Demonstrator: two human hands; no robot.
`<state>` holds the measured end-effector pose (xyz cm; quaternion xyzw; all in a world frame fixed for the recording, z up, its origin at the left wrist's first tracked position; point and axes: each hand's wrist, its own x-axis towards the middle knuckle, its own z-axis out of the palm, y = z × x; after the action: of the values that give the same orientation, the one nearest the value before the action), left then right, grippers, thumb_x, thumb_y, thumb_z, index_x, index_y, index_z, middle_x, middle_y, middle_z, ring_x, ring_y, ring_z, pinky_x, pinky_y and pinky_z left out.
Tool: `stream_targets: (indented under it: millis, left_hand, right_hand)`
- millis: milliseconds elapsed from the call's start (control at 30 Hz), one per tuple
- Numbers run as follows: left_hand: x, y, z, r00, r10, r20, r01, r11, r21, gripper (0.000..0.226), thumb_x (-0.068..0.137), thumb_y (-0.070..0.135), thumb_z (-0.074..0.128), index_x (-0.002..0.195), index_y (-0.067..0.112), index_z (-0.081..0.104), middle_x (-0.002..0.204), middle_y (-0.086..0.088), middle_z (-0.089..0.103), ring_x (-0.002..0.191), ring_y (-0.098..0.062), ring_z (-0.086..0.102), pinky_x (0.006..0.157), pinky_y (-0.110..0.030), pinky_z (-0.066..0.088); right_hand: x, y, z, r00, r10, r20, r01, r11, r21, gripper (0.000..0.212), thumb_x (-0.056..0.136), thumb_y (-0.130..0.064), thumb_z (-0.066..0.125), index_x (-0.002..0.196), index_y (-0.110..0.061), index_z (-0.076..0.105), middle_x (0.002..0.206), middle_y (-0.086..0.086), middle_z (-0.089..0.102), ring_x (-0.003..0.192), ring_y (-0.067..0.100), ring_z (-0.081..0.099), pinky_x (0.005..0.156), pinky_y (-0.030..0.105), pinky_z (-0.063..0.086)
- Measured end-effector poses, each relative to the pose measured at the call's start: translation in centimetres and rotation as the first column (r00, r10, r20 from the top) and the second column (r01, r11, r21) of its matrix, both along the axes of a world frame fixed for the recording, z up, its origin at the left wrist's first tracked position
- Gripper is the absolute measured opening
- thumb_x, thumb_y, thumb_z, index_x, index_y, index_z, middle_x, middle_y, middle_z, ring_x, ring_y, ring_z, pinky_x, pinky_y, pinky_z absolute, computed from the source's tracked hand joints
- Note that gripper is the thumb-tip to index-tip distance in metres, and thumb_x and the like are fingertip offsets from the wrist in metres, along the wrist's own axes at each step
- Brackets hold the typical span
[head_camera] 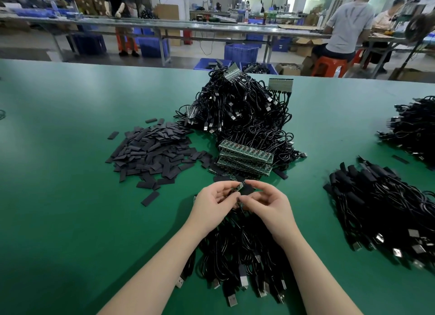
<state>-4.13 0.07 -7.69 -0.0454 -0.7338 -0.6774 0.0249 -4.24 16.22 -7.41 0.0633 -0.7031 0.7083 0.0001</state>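
Between the two hands, low over the green worktop (70, 197), a small circuit board (236, 190) on a black lead is meeting a black sleeve (247, 189). The left hand (211, 203) pinches the board between thumb and fingertips. The right hand (268, 205) has its grip curled in at the sleeve, thumb and forefinger pinching it. How far the sleeve sits over the board is too small to tell. The lead drops into a loose bundle of USB cables (237, 256) lying under the wrists.

Just beyond the hands lie stacked strips of bare boards (244, 157), and to their left a spread heap of loose sleeves (153, 150). Behind both rises a large tangled mound of cables (240, 107). Well apart on the right lies a pile of sleeved leads (376, 206), their ends already covered in black.

Judged from how things lie, the work is partway through. One piece is in hand and a fair batch looks finished on the right. The mound, the strips and the sleeve heap are larger, so most of the job likely remains.
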Motion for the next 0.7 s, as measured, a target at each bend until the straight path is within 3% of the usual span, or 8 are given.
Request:
stream_targets:
  millis: [100, 300, 533, 700]
  left_hand:
    - [0.16, 0.0, 0.16, 1.0, -0.02, 0.002, 0.02, 1.0, 0.022, 0.028, 0.09, 0.009, 0.067, 0.103, 0.035, 0.069, 0.092, 0.006, 0.076, 0.074, -0.011, 0.071, 0.071, -0.019, 0.054]
    - [0.38, 0.04, 0.4, 0.998, -0.063, 0.007, 0.063, 0.997, 0.04, 0.025, 0.09, 0.001, 0.064, 0.106, 0.02, 0.07, 0.087, 0.014, 0.075, 0.073, -0.002, 0.068, 0.068, -0.015, 0.052]
    - [0.56, 0.08, 0.59, 0.996, -0.086, -0.028, 0.087, 0.996, 0.027, 0.027, 0.089, 0.003, 0.066, 0.099, 0.027, 0.071, 0.088, 0.009, 0.076, 0.071, -0.003, 0.067, 0.069, -0.015, 0.051]
    - [0.39, 0.01, 0.25, 0.999, -0.035, -0.012, 0.036, 0.997, 0.061, 0.028, 0.088, 0.006, 0.069, 0.1, 0.031, 0.07, 0.086, 0.006, 0.075, 0.073, -0.01, 0.071, 0.071, -0.017, 0.053]
  right_hand:
    - [-0.01, 0.39, 0.14, 0.999, 0.046, 0.009, -0.046, 0.999, -0.015, 0.035, 0.081, -0.006, 0.079, 0.109, -0.026, 0.073, 0.071, 0.001, 0.073, 0.066, 0.007, 0.065, 0.068, 0.016, 0.051]
    - [-0.14, 0.46, -0.18, 0.998, 0.057, 0.012, -0.056, 0.998, -0.031, 0.03, 0.081, -0.005, 0.078, 0.097, -0.031, 0.078, 0.065, -0.004, 0.067, 0.06, 0.006, 0.06, 0.064, 0.016, 0.05]
    - [-0.27, 0.46, -0.57, 1.0, -0.027, 0.007, 0.028, 0.998, -0.056, 0.025, 0.076, -0.01, 0.083, 0.088, -0.031, 0.079, 0.069, -0.002, 0.069, 0.064, 0.011, 0.065, 0.064, 0.019, 0.052]
    - [-0.32, 0.41, -0.64, 0.999, -0.038, -0.025, 0.037, 0.999, -0.032, 0.028, 0.084, -0.005, 0.076, 0.091, -0.032, 0.078, 0.065, -0.005, 0.061, 0.063, 0.011, 0.059, 0.064, 0.019, 0.051]
